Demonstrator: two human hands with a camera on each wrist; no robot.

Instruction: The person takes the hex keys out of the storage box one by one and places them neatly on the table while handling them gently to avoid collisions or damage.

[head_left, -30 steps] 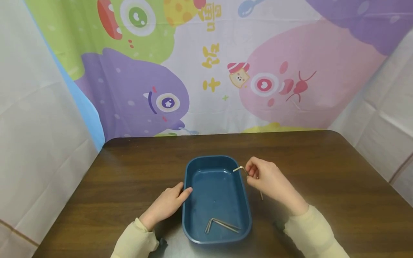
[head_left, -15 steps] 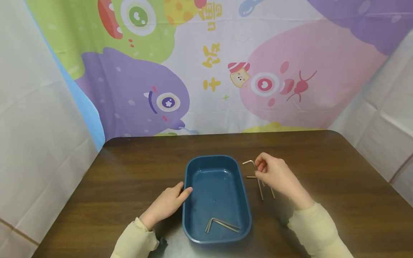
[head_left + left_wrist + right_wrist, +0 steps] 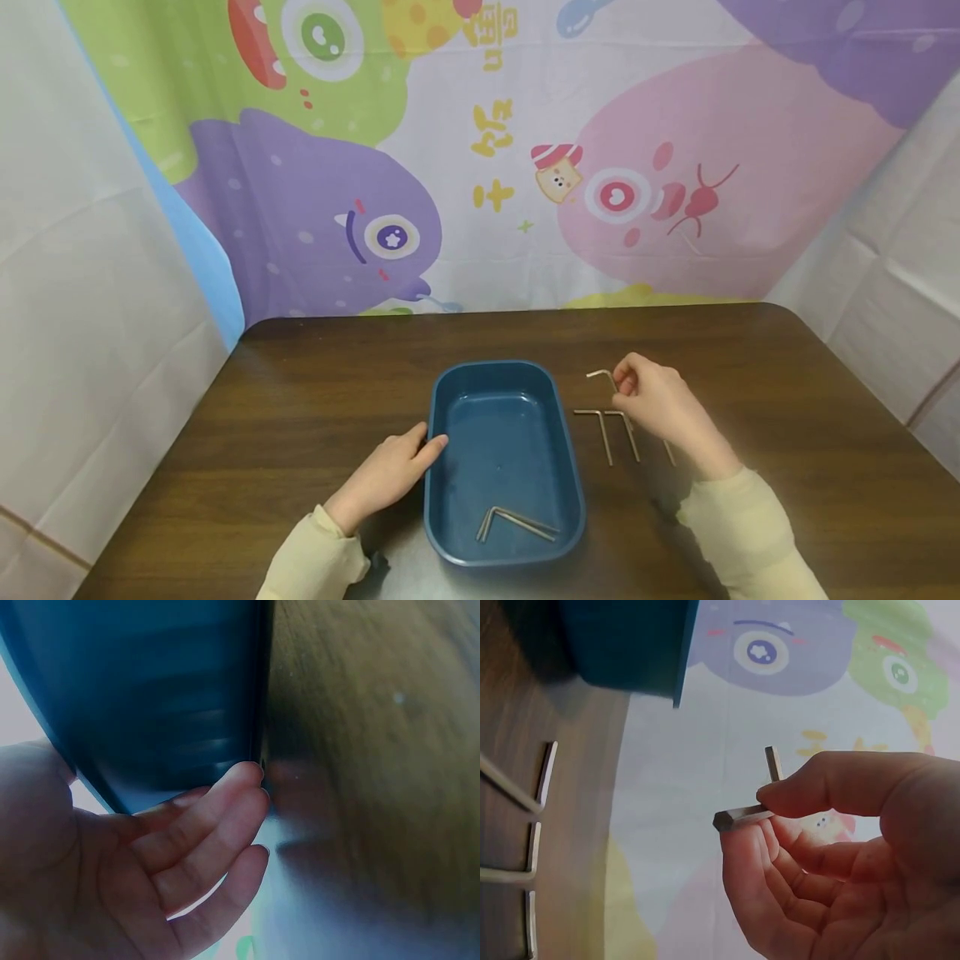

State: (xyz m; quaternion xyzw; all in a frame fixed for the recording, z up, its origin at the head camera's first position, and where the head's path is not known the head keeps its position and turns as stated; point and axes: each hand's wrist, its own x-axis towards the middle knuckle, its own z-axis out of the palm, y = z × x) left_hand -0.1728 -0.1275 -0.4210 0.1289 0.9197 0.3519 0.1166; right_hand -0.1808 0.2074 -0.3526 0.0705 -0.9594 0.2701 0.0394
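A blue plastic tray (image 3: 498, 458) stands on the table, and hex keys (image 3: 517, 521) lie inside at its near end. My left hand (image 3: 386, 475) holds its left side, thumb over the rim; in the left wrist view the fingers (image 3: 232, 825) lie against the outer wall. To the right of the tray, my right hand (image 3: 652, 400) pinches an L-shaped hex key (image 3: 742, 816) between thumb and forefinger, above the table. Below it, more hex keys lie in a row on the table, the leftmost hex key (image 3: 604, 437) closest to the tray; the hand partly covers the others.
The dark wooden table (image 3: 322, 375) reaches back to a cartoon-printed curtain (image 3: 495, 250). White cloth walls (image 3: 97, 292) stand at both sides.
My right hand has moved right, away from the tray, with the hex key still pinched. More of the keys lying on the table now show. The left hand and the tray stay put.
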